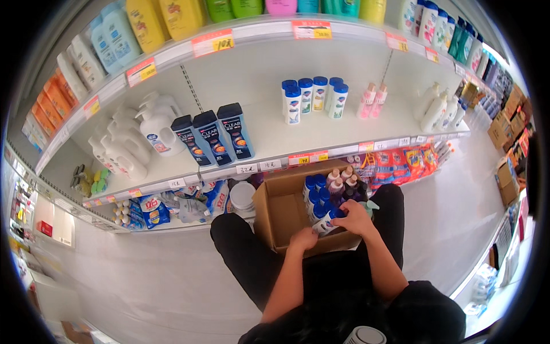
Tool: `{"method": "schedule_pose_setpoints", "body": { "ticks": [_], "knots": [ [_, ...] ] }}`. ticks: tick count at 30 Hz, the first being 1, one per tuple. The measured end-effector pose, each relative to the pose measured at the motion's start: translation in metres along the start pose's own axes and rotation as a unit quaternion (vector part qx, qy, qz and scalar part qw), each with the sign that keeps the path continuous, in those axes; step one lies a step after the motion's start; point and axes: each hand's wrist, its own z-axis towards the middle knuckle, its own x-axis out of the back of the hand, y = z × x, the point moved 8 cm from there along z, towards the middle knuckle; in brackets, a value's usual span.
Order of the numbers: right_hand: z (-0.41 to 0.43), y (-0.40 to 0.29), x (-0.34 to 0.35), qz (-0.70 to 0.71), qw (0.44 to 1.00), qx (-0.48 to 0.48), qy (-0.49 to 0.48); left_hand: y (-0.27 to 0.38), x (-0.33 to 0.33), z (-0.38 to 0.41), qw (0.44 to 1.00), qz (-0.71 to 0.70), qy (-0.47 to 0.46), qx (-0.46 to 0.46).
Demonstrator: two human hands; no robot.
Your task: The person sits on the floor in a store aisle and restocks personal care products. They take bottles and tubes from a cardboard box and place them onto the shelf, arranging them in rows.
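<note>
A white bottle with a blue cap lies tilted over the near side of an open cardboard box between my knees. My right hand grips it by the cap end. At its base are the curled fingers of my left hand, partly hidden from above. Inside the box, several more blue-capped bottles stand in a row. Beyond them are bottles with pink caps and dark bottles. A pale green pump top sticks out at the right. The box's left part shows bare cardboard.
Ahead, a shelf carries blue-capped white bottles, dark blue Clear bottles, pink bottles and white pump jugs. Its front edge overhangs the box's far side. Detergent bags fill the lower level. Cardboard cartons stand at the right.
</note>
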Motion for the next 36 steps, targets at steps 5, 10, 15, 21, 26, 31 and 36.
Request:
{"method": "schedule_pose_setpoints", "body": {
  "ticks": [5,10,15,21,26,31,36],
  "knots": [
    [0.035,-0.036,0.037,0.203,0.978,-0.012,0.042,0.0,-0.001,-0.004,1.0,-0.002,0.011,0.008],
    [0.075,-0.127,0.095,0.153,0.962,0.187,0.126,-0.002,0.0,-0.004,1.0,-0.007,0.025,0.011],
    [0.126,-0.176,0.098,0.042,0.955,0.243,0.164,-0.002,0.003,-0.007,0.999,-0.028,0.042,0.011],
    [0.184,-0.189,0.072,-0.038,0.931,0.288,0.222,0.002,-0.001,-0.004,1.0,-0.012,-0.021,-0.011],
    [0.226,-0.189,0.064,-0.082,0.923,0.308,0.216,-0.001,-0.002,-0.006,0.999,-0.045,-0.014,0.011],
    [0.256,-0.182,0.068,-0.096,0.93,0.282,0.214,0.002,0.0,-0.007,0.999,-0.04,-0.002,-0.009],
    [0.266,-0.178,0.067,-0.084,0.932,0.282,0.209,0.002,0.003,-0.012,0.998,-0.067,0.011,0.012]
  ]
}}
